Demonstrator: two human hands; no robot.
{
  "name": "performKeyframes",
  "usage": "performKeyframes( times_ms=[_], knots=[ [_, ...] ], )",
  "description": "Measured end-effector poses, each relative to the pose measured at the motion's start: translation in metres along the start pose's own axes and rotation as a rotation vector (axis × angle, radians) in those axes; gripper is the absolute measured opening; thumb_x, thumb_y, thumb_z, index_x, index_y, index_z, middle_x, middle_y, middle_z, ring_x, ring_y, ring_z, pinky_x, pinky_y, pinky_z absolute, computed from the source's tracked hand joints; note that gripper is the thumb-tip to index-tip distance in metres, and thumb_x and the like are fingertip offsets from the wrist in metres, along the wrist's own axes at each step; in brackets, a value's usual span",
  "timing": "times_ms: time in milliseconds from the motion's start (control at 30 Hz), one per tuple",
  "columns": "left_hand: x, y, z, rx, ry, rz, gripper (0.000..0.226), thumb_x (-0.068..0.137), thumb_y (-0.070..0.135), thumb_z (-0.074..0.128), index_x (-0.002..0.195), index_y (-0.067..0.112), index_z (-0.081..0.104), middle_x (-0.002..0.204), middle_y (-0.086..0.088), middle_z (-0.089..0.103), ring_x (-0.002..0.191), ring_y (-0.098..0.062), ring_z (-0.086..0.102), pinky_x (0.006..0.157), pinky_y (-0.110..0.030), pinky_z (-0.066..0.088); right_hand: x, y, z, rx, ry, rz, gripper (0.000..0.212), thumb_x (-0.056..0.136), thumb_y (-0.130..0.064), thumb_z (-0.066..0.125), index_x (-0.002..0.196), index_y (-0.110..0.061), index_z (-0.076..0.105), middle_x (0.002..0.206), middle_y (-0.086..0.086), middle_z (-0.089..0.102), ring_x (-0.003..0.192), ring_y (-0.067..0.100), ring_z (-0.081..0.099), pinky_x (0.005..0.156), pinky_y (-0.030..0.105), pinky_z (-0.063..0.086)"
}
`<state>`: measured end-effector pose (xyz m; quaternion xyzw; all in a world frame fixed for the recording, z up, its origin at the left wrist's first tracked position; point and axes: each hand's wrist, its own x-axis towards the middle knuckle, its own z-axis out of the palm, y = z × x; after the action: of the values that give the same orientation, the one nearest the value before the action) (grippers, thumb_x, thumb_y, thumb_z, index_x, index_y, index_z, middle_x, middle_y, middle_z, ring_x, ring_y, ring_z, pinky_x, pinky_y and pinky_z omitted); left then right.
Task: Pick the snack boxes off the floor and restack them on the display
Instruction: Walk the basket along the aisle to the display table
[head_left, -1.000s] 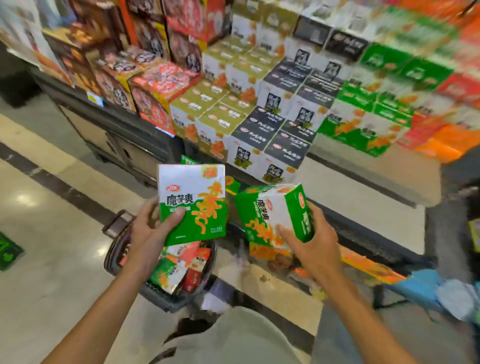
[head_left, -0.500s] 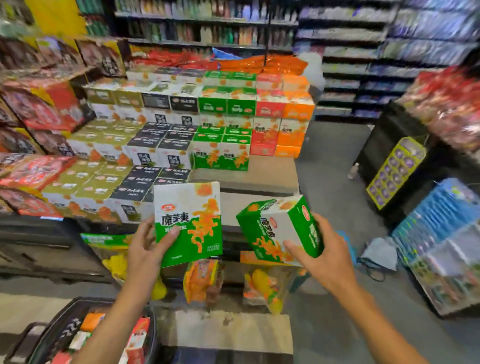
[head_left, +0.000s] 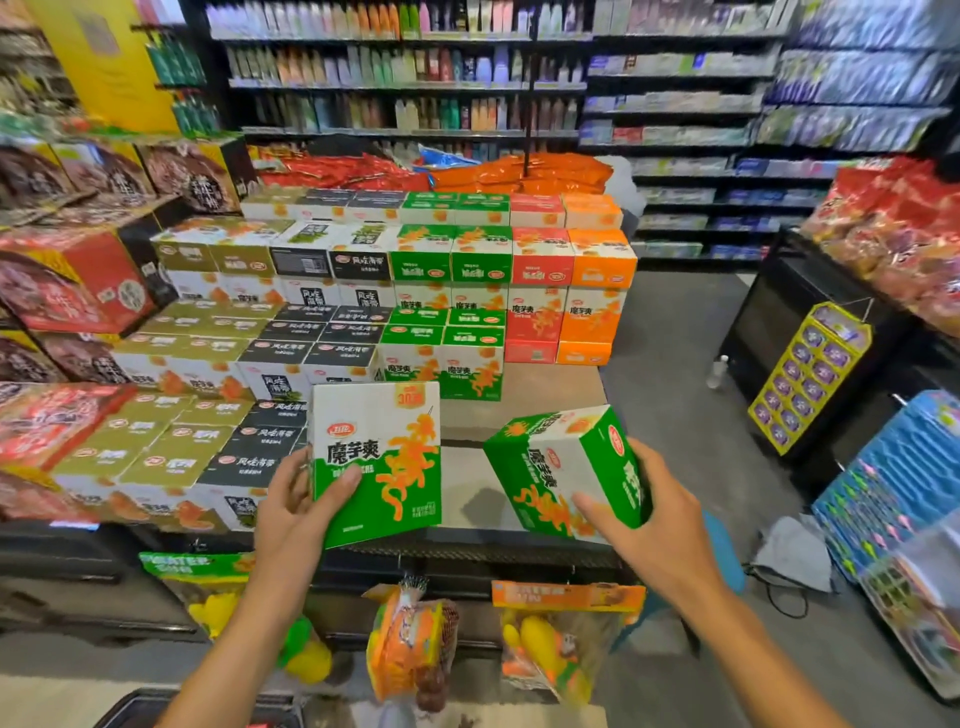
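Observation:
My left hand (head_left: 296, 499) grips a green-and-white snack box (head_left: 379, 462) upright, its front facing me. A second green snack box (head_left: 566, 467), tilted on its corner, is held in my right hand (head_left: 649, 525). Both boxes hang over the front edge of the display table (head_left: 550, 384). On the table stands a stepped stack of snack boxes in olive, black, green (head_left: 447, 358), red and orange columns. A bare patch of tabletop lies in front of the green, red and orange columns.
Bagged snacks (head_left: 410, 644) hang from hooks under the table's front edge. A black basket (head_left: 135, 712) sits on the floor at the bottom left. A blue rack (head_left: 893, 478) and a yellow hanging card (head_left: 810, 374) stand on the right. Store shelves fill the back.
The view has swung up from the floor and basket to face the display. Both hands have carried their boxes up and forward towards the table's front edge.

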<state>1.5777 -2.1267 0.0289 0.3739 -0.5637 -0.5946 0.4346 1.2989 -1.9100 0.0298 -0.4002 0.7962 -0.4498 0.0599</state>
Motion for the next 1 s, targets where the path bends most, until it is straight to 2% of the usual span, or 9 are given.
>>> performKeyframes(
  times_ms=[100,200,400,467,533,600,667,867,1000],
  knots=[
    [0.043,-0.004,-0.018,-0.011,0.006,0.004,0.079,0.062,0.048,0.09,0.129,0.021,0.058,0.118,0.002,0.072,0.11,-0.02,0.068,0.089,-0.033,0.059,0.036,-0.011,0.037,-0.007,-0.028,-0.001,0.066,0.073,-0.059,0.079,0.127,-0.053,0.042,0.111,-0.027,0.063,0.1,-0.005,0.061,0.076,0.019,0.049],
    [0.084,-0.002,-0.036,-0.061,0.014,-0.006,0.094,0.036,0.069,0.089,0.117,0.03,0.061,0.107,0.011,0.075,0.098,-0.009,0.072,0.071,-0.018,0.058,0.076,-0.026,0.081,-0.059,-0.076,0.002,0.072,0.073,-0.057,0.08,0.134,-0.043,0.044,0.115,-0.026,0.061,0.099,-0.002,0.06,0.074,0.013,0.046],
    [0.166,-0.016,-0.079,-0.054,0.026,-0.053,0.077,0.052,0.059,0.09,0.118,0.031,0.061,0.11,0.003,0.074,0.101,-0.016,0.072,0.078,-0.025,0.06,0.157,-0.055,0.171,-0.171,-0.142,-0.046,0.075,0.075,-0.051,0.083,0.138,-0.034,0.045,0.117,-0.018,0.061,0.096,0.0,0.057,0.062,0.008,0.042],
    [0.187,-0.024,-0.089,-0.051,0.039,-0.064,0.074,0.049,0.063,0.089,0.113,0.036,0.063,0.105,0.012,0.075,0.099,-0.01,0.071,0.079,-0.025,0.06,0.178,-0.057,0.195,-0.207,-0.159,-0.076,0.075,0.075,-0.053,0.081,0.138,-0.035,0.044,0.123,-0.014,0.063,0.1,0.007,0.061,0.063,0.012,0.042],
    [0.203,-0.034,-0.1,-0.014,0.054,-0.075,0.065,0.059,0.057,0.087,0.117,0.039,0.063,0.113,0.015,0.073,0.11,-0.01,0.067,0.093,-0.037,0.056,0.197,-0.055,0.214,-0.259,-0.185,-0.079,0.072,0.076,-0.058,0.078,0.136,-0.034,0.044,0.121,-0.011,0.065,0.1,0.013,0.064,0.065,0.023,0.048],
    [0.215,-0.043,-0.109,0.028,0.046,-0.082,0.075,0.063,0.064,0.085,0.128,0.038,0.058,0.132,0.009,0.064,0.126,-0.018,0.058,0.107,-0.05,0.045,0.211,-0.049,0.23,-0.314,-0.219,-0.089,0.074,0.077,-0.06,0.076,0.138,-0.031,0.044,0.124,-0.007,0.065,0.104,0.018,0.064,0.073,0.034,0.054],
    [0.222,-0.046,-0.114,0.042,0.053,-0.076,0.082,0.058,0.071,0.083,0.129,0.04,0.055,0.139,0.008,0.058,0.13,-0.019,0.053,0.11,-0.051,0.041,0.226,-0.043,0.242,-0.362,-0.254,-0.121,0.076,0.079,-0.059,0.074,0.142,-0.029,0.043,0.13,-0.005,0.062,0.112,0.02,0.061,0.082,0.037,0.054],
    [0.231,-0.049,-0.112,0.076,0.07,-0.076,0.083,0.064,0.07,0.081,0.136,0.043,0.05,0.14,0.008,0.057,0.128,-0.023,0.056,0.107,-0.053,0.043,0.263,-0.032,0.269,-0.473,-0.425,-0.23,0.079,0.081,-0.05,0.077,0.147,-0.024,0.042,0.141,0.003,0.055,0.124,0.024,0.049,0.099,0.038,0.044],
    [0.234,-0.049,-0.108,0.06,0.104,-0.073,0.086,0.061,0.068,0.084,0.136,0.041,0.051,0.138,0.007,0.059,0.129,-0.024,0.055,0.107,-0.053,0.043,0.271,-0.019,0.277,-0.379,-0.333,-0.291,0.086,0.075,-0.045,0.084,0.148,-0.025,0.045,0.141,0.001,0.053,0.129,0.02,0.042,0.106,0.045,0.043]
  ],
)
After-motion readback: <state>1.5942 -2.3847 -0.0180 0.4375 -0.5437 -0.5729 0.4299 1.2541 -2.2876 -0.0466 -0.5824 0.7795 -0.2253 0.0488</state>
